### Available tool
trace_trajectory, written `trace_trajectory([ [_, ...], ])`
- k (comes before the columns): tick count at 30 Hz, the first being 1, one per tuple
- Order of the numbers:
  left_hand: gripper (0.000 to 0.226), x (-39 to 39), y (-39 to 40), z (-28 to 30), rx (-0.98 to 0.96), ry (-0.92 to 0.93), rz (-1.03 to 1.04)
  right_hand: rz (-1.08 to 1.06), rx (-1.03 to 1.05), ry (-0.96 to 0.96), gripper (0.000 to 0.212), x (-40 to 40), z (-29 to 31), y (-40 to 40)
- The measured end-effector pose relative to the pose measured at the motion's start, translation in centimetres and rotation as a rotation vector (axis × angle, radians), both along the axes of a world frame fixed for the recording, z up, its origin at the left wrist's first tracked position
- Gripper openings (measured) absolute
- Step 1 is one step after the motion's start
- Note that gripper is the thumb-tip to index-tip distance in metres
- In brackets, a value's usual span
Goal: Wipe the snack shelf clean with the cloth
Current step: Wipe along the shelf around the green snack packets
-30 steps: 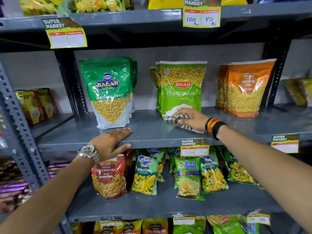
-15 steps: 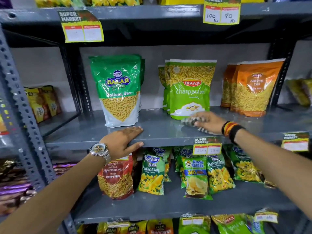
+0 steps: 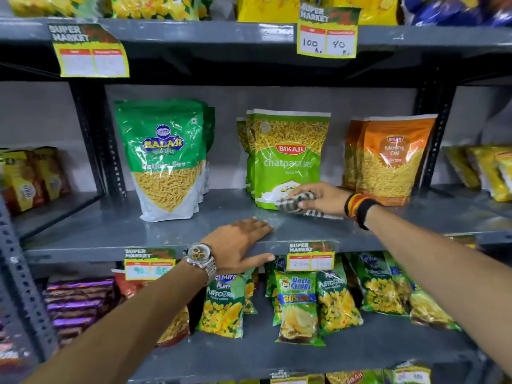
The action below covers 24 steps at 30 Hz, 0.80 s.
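Note:
The grey metal snack shelf (image 3: 116, 231) runs across the middle of the view. My right hand (image 3: 322, 198) presses a bunched black-and-white checked cloth (image 3: 295, 205) onto the shelf, right in front of the light green Bikaji pouch (image 3: 288, 153). My left hand (image 3: 238, 245) lies flat, fingers spread, on the shelf's front edge, with the thumb hooked under the lip. It holds nothing. A silver watch sits on that wrist.
A green Balaji sev pouch (image 3: 163, 156) stands at the left of the shelf and orange Moong Dal pouches (image 3: 393, 159) at the right. Price tags (image 3: 310, 256) hang from the front lips. Small snack packets (image 3: 297, 303) fill the lower shelf.
My right hand and the cloth slid a little to the right along the shelf, in front of the Bikaji pouch. My left hand shifted right along the front edge.

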<state>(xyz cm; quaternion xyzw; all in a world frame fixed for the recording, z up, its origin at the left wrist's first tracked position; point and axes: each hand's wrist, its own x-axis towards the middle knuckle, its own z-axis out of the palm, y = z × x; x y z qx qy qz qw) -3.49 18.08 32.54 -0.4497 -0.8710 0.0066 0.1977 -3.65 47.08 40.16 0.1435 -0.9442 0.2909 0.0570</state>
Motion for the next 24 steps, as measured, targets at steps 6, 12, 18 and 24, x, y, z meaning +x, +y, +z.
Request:
trace_trajectory([
  [6,0.073,0.1,0.6,-0.5,0.039,0.011,0.022,0.120,-0.104,0.042,0.027,0.2,-3.7,2.1],
  [12,0.071,0.4,0.7,-0.7,0.044,0.013,0.039,0.339,-0.043,-0.094,0.031,6.4,-2.1,3.1],
  [18,0.070,1.0,1.1,-0.6,0.056,0.003,0.055,0.111,-0.116,0.024,0.029,4.6,-2.3,6.1],
  [24,0.072,0.6,1.1,-0.3,0.040,-0.026,0.052,0.193,-0.054,-0.084,0.031,7.3,-1.2,5.9],
])
